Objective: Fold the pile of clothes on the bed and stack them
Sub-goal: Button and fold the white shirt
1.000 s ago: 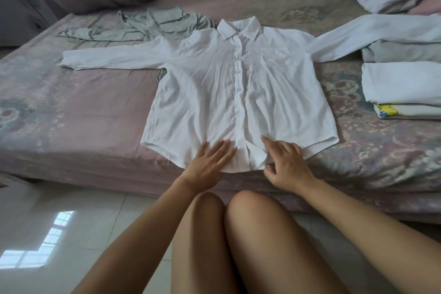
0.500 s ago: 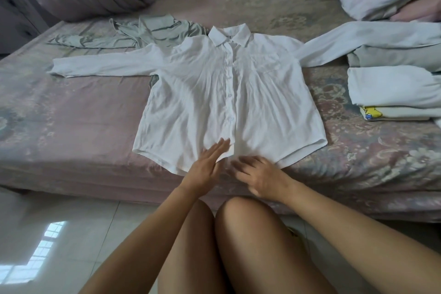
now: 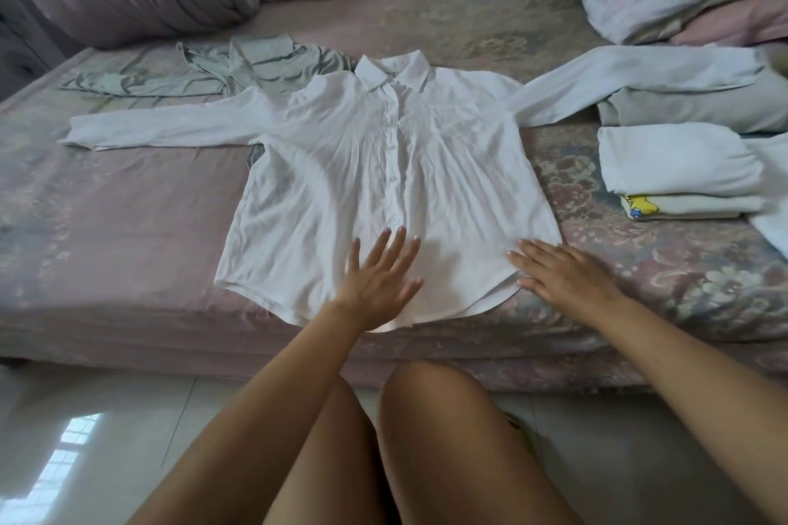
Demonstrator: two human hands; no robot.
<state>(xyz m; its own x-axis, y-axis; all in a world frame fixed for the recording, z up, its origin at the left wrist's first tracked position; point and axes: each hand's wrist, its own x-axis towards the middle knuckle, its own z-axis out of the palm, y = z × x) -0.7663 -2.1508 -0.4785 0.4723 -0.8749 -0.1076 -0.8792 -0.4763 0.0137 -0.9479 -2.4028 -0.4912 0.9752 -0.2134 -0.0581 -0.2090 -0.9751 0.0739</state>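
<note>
White shirt (image 3: 383,183) spread buttoned-side up at frame centre on the bed (image 3: 128,226), collar-to-hem axis running away from the person, both sleeves outstretched; left hand (image 3: 377,281) and right hand (image 3: 563,273) lie flat, fingers straight, on its near hem.

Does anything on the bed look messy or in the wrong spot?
Yes, a bit. The white shirt's right sleeve lies across the folded clothes instead of flat on the bed. A crumpled green top pokes out from behind the shirt, still unfolded. Nothing looks torn or spilled.
</note>
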